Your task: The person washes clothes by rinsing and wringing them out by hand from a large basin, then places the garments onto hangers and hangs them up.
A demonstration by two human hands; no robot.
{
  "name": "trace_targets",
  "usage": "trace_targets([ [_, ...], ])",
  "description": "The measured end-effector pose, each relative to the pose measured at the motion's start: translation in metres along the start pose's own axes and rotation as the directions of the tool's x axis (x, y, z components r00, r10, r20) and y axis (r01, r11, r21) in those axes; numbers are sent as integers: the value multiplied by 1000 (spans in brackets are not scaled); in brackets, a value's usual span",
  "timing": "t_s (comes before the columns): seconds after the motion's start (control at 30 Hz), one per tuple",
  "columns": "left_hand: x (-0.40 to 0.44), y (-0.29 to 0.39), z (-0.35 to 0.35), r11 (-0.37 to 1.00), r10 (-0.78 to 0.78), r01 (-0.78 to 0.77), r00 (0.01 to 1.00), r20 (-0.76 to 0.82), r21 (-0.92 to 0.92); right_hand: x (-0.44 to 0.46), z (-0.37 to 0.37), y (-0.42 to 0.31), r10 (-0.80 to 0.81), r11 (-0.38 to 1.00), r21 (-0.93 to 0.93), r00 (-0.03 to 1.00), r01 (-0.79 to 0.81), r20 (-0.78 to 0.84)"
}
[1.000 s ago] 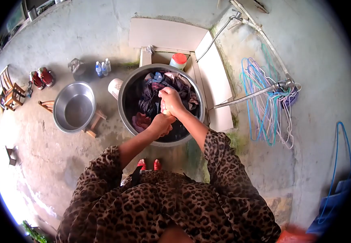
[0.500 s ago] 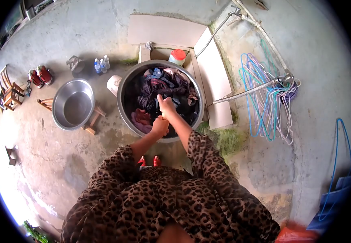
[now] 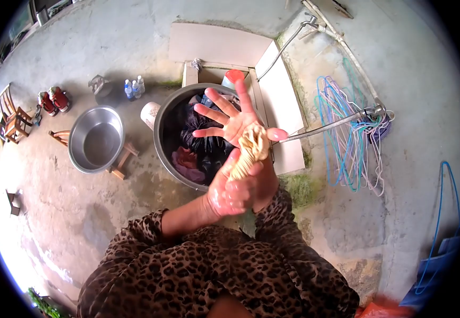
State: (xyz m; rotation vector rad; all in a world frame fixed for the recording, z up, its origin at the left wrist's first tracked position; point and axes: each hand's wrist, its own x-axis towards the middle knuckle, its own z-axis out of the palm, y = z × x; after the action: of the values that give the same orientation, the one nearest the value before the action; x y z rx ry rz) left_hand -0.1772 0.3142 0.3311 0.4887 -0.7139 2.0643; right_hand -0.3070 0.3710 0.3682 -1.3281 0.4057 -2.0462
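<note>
My left hand is closed around a small twisted cream-yellow cloth. The cloth stands up out of that fist, and its crumpled top lies against the heel of my right palm. My right hand is open, palm up, fingers spread wide. Both hands look wet and are above the near right side of a large metal basin. Dark clothes fill the basin, with a reddish-pink garment at its left. What kind of garment the cream-yellow cloth is, I cannot tell.
An empty-looking metal basin rests on a wooden chair to the left. Plastic bottles stand behind it. A red-lidded tub sits past the big basin. Right are a hose and several hangers.
Both hands have come up and nearer to me from low over the clothes. My right hand has opened and spread its fingers, and the cream-yellow cloth now shows in my left hand.
</note>
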Motion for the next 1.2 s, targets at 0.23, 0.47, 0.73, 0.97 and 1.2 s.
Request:
trace_targets([
  [0.23, 31, -28, 32, 986, -153, 161, 975, 160, -40, 38, 51, -6, -310, 883, 437, 913, 174, 264],
  [0.47, 13, -6, 61, 929, -10, 122, 952, -307, 350, 10, 54, -24, 38, 951, 308, 976, 30, -213],
  [0.73, 7, 17, 59, 622, 371, 412, 593, -715, 665, 8, 49, -28, 318, 863, -21, 575, -505, -754],
  [0.97, 3, 23, 17, 395, 711, 499, 365, -601, 771, -7, 18, -5, 341, 662, -117, 436, -741, -833],
  [1.2, -17, 62, -41, 266, 801, 625, 280, -529, 734, -38, -29, 30, 160, 432, -343, 444, -834, -881],
])
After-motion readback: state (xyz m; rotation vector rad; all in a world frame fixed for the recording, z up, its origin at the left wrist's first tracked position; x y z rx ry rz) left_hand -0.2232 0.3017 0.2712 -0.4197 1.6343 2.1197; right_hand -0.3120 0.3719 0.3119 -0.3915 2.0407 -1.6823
